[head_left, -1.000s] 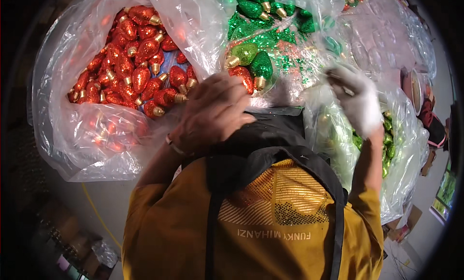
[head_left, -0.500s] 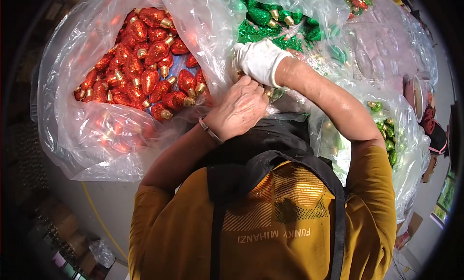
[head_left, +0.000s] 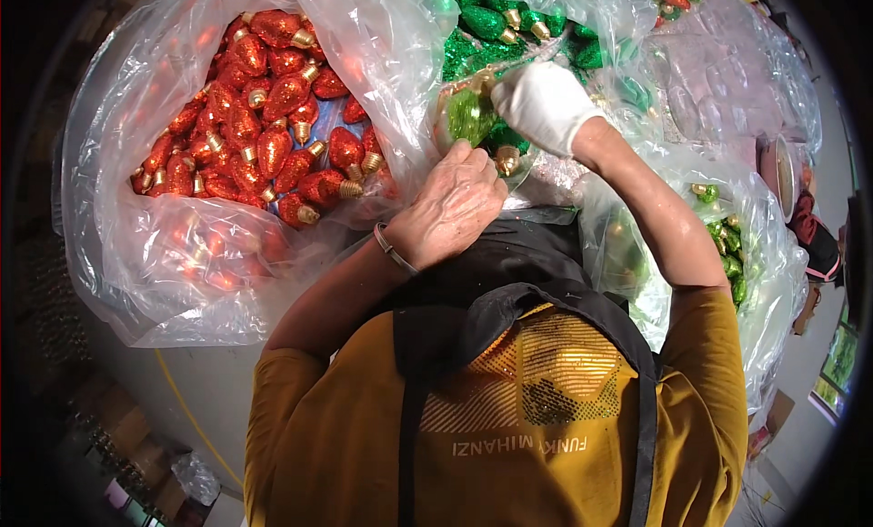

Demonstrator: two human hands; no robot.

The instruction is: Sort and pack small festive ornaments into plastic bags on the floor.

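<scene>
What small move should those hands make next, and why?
Perhaps the gloved right hand should gently straighten the clear plastic: it seems to lie around the light green bulb and dark green bulb, while the left hand, just below them, looks placed to steady it.

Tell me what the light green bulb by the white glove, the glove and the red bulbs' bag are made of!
Bulb: sparkly coat, over maybe plastic or glass; I can't tell which.
Glove: probably cloth, since it looks soft and dull.
Bag: thin, clear plastic, it seems, from its wrinkles and shine.
</scene>
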